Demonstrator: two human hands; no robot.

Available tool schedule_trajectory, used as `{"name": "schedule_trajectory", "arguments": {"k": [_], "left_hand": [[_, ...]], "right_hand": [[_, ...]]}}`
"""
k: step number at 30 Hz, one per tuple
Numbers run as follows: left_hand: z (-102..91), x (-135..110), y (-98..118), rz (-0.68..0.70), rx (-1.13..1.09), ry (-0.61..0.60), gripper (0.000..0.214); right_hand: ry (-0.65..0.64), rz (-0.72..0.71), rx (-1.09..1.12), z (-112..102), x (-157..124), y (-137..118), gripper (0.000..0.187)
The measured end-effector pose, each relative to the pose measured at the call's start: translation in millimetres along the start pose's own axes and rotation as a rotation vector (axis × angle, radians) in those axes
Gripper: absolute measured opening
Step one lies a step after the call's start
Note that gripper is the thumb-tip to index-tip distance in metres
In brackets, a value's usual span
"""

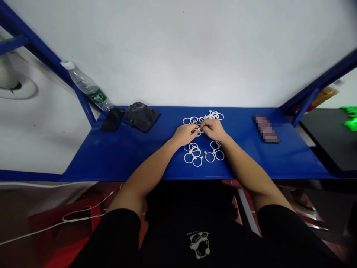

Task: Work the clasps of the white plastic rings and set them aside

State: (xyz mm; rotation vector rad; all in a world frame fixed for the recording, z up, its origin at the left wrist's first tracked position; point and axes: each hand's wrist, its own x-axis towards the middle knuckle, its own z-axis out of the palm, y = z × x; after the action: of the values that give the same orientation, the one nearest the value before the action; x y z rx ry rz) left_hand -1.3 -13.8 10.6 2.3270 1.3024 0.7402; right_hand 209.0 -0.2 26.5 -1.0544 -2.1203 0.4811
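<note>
Over the blue tabletop, my left hand (184, 134) pinches a small white ring (198, 133) with a little knob on it. My right hand (214, 129) is closed too, its fingertips meeting the knob side of the same ring; the exact grip is hidden by the fingers. Behind the hands lies a heap of similar white rings (214, 114), partly covered by my right hand. Closer to me, one cluster of rings (193, 153) lies below my left hand, and a few more rings (214, 156) lie beside my right forearm.
On the left of the blue table (111, 160) are a dark pouch (142, 117), a black flat object (112, 119) and a leaning plastic bottle (89, 87). A pixelated phone-like object (266, 128) lies on the right. Blue frame bars rise at both sides, with a white wall behind.
</note>
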Motion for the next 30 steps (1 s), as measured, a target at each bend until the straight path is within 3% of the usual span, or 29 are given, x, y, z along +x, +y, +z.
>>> {"name": "schedule_trajectory", "arguments": {"k": [4, 7, 12, 19, 25, 30], "left_hand": [[-2.6, 1, -4, -0.052, -0.064, 0.046, 0.036], [-3.4, 3, -7, -0.078, -0.098, 0.091, 0.034], [-0.8, 2, -6, -0.088, -0.1, 0.056, 0.041], [-1.6, 1, -4, -0.114, -0.074, 0.054, 0.044], [-1.4, 1, -4, -0.113, -0.073, 0.058, 0.038], [0.9, 1, -5, -0.086, -0.074, 0.05, 0.042]], "right_hand": [[0.064, 0.029, -0.047, -2, 0, 10, 0.025], [0.02, 0.041, -0.076, -3, 0, 18, 0.027], [-0.025, 0.013, -0.105, -3, 0, 26, 0.03], [0.103, 0.062, -0.118, -5, 0, 10, 0.02], [-0.098, 0.013, 0.01, -3, 0, -7, 0.018], [-0.126, -0.004, 0.001, 1, -1, -6, 0.015]]}}
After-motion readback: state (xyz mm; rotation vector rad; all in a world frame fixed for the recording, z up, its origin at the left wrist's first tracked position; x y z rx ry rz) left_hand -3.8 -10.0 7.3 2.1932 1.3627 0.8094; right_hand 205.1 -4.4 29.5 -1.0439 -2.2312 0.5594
